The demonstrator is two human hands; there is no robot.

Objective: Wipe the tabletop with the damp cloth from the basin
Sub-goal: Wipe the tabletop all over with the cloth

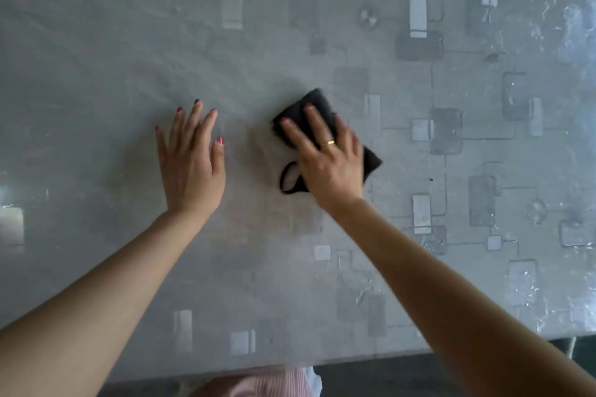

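Pressing right hand (329, 164) flattens cloth (317, 106), long axis up-left.

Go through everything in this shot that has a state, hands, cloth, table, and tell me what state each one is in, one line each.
Left hand: open, flat on the tabletop, fingers spread, holding nothing.
Right hand: open, fingers straight, pressing down on the cloth.
Dark cloth: folded, flat on the table under the right hand, a loop sticking out at its near edge.
Tabletop: covered in clear plastic, wet-looking streaks and glare toward the right side.
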